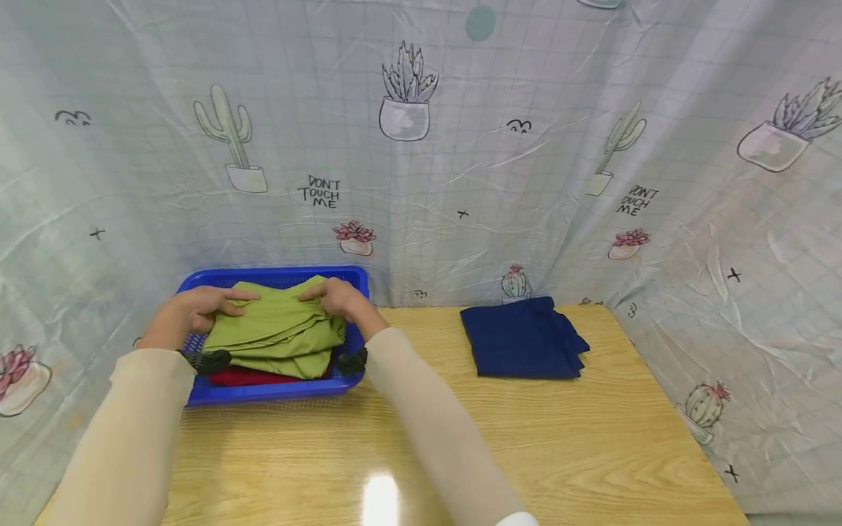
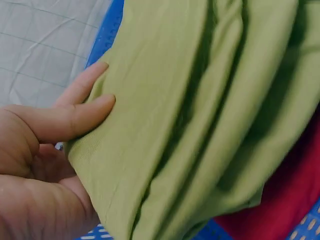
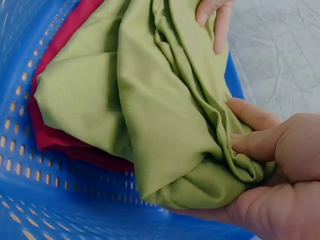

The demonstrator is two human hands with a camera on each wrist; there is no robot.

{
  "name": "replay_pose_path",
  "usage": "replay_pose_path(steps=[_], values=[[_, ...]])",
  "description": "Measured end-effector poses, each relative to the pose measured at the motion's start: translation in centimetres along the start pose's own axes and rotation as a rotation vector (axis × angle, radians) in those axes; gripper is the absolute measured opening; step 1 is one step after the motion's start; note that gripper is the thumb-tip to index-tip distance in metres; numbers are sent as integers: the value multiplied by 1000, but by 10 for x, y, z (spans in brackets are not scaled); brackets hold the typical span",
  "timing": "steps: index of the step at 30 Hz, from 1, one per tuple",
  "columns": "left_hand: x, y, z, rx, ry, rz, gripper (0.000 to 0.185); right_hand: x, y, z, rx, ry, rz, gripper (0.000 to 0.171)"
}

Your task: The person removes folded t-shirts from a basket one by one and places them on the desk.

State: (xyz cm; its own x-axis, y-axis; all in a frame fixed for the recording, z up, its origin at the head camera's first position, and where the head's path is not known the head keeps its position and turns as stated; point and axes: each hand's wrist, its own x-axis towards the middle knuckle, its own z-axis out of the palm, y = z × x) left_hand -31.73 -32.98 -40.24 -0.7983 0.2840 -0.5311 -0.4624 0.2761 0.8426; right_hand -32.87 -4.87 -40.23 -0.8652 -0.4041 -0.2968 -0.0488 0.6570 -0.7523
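A folded green cloth (image 1: 270, 321) lies in layers inside a blue plastic basket (image 1: 276, 274). Its left edge is in the grip of my left hand (image 1: 197, 310); in the left wrist view, fingers (image 2: 92, 117) rest on top of the fabric at that side. On the opposite side my right hand (image 1: 342, 298) holds the other edge, and the right wrist view shows the thumb and fingers around the bunched layers. Beneath the green cloth, a red cloth (image 3: 65, 137) shows along the front, mostly covered.
On the wooden table (image 1: 526, 438), a folded navy blue cloth (image 1: 522, 340) lies to the right of the basket, near the back edge. A pale curtain (image 1: 460, 168) printed with potted cacti hangs behind the table and along its sides.
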Motion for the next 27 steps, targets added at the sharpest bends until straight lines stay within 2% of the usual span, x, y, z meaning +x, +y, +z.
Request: replay_pose_path(steps=[3,9,12,14,18,21,27], values=[[-3,-1,-3,-86,-33,26,51,0,0,-2,-4,16,-54,54],[-14,3,-10,-95,-86,97,46,-1,0,-3,9,59,-111,52],[-20,8,-11,-79,-99,129,45,-2,-1,-5,-21,74,-131,54],[-23,11,-11,-66,-82,155,44,-2,0,-7,-69,97,-160,57],[-26,20,-3,-165,-92,204,45,-2,4,-10,-128,159,-255,63],[-30,27,4,-259,-109,256,46,-3,8,-13,-18,165,-328,59],[-41,41,20,-286,-153,385,45,-6,16,-19,334,151,-432,52]])
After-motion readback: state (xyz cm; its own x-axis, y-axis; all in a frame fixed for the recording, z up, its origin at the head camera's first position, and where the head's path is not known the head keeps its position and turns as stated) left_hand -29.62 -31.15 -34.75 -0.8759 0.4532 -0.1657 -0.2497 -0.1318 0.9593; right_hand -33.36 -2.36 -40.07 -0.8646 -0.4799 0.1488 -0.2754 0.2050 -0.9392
